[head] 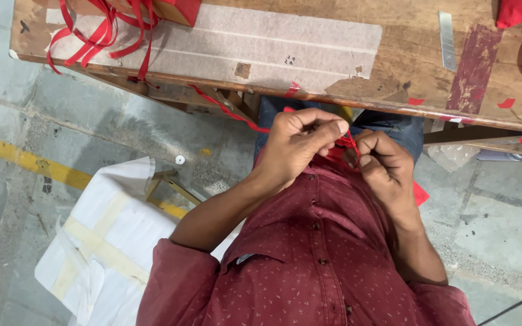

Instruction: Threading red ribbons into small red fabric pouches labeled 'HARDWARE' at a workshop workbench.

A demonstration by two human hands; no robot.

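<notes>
**A:** Anyone make out what the hands are up to? Both sit close to the chest, just under the table edge.

**B:** They're pinching a red ribbon (pixel 341 143). The left hand (pixel 297 145) has thumb and forefinger clenched on it, and the right hand (pixel 385 166) is curled tight with the ribbon tucked into the fist. Looks to me like they're held that close so the small bit between the fingers stays easy to see.

**A:** And that strand going off toward 10 o'clock?

**B:** Same ribbon, I'd say. It runs from the left hand up under the wooden table (pixel 406 66), pulled fairly straight, probably so it stays taut.

**A:** More red stuff up top?

**B:** Yeah, a bunch of ribbons (pixel 101 33) hangs over the table edge at 11 o'clock from the hands. A metal strip (pixel 447 39), maybe a blade, lies at 1 o'clock. Down at 8 o'clock a white taped bundle (pixel 107 241) sits on the floor, well apart.
</notes>
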